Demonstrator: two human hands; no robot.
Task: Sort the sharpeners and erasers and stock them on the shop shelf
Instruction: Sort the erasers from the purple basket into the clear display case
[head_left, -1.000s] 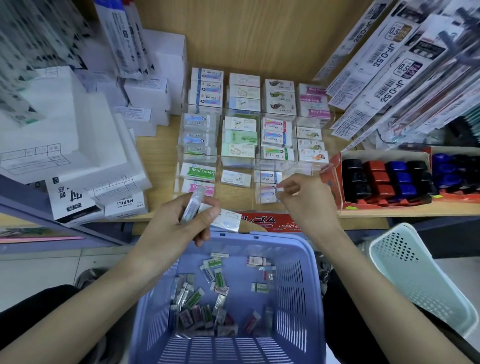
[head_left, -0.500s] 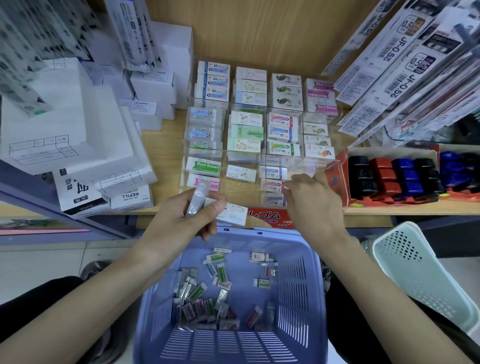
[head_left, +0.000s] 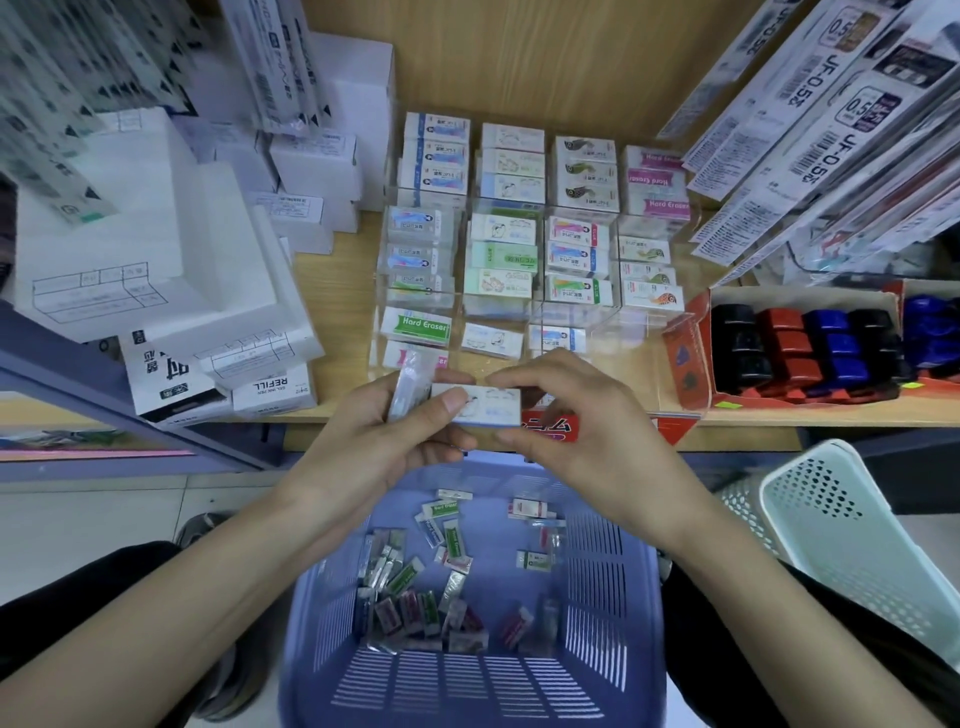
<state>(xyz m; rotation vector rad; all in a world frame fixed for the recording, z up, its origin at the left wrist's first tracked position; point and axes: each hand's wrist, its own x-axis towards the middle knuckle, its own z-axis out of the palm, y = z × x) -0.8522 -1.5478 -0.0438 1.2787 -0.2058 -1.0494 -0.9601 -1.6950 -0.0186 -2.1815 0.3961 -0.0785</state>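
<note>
My left hand (head_left: 384, 441) holds several wrapped erasers: a white boxed eraser (head_left: 491, 408) under my thumb and a clear-wrapped eraser (head_left: 410, 384) standing up behind it. My right hand (head_left: 566, 415) pinches the right end of that white boxed eraser. Both hands hover over the front edge of the wooden shelf (head_left: 337, 291). Behind them stands a clear tiered display rack (head_left: 582, 317) filled with rows of boxed erasers. Below, a purple basket (head_left: 613, 623) holds several loose wrapped erasers (head_left: 415, 603). A red tray of sharpeners (head_left: 810, 348) in black, red and blue sits on the shelf's right.
White refill boxes (head_left: 171, 270) are stacked at the shelf's left. Hanging packs of pen refills (head_left: 810, 135) crowd the upper right and upper left. A pale green basket (head_left: 852, 551) leans at the right beside the purple one. A red label (head_left: 550, 428) marks the shelf's front edge.
My right hand came back from the display rack's front row to my left hand and took hold of the white boxed eraser's end. My left hand stayed in place.
</note>
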